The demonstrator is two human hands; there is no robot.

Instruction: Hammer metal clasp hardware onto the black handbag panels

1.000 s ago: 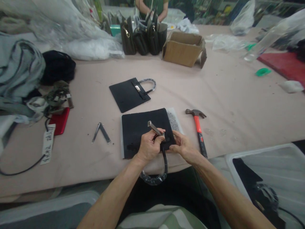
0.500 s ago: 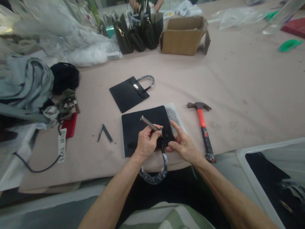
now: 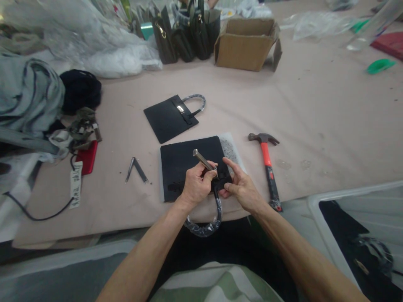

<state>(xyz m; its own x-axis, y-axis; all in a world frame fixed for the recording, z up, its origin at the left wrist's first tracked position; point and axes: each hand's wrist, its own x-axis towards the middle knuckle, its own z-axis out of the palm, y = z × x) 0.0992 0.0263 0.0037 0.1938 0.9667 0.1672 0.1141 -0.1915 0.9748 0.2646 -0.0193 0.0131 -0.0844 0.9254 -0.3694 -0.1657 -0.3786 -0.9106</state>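
My left hand (image 3: 199, 181) is closed around a metal punch (image 3: 201, 158), which leans with its upper end to the left. The punch's lower tip is hidden by my fingers, over the strap area of a black bag panel (image 3: 189, 161). At the panel's right side my right hand (image 3: 241, 184) pinches its edge near the strap between thumb and fingers, with the index finger stretched out. A plastic-wrapped handle (image 3: 204, 230) hangs from the panel past the table edge. Under the panel lies a pale, speckled board (image 3: 231, 149). A claw hammer (image 3: 267, 167) rests to the right.
A second black bag panel (image 3: 170, 119) with a wrapped handle lies beyond. A folding tool (image 3: 136, 170) is at left, near a red object (image 3: 87, 158) and bundled cloth (image 3: 28, 92). Farther back stand dark handbags (image 3: 185, 37) and a cardboard box (image 3: 245, 44). A bin (image 3: 315, 205) is at lower right.
The top of the punch has shifted slightly right with my left hand. My right hand keeps its place at the panel's edge. The whole view has moved a little.
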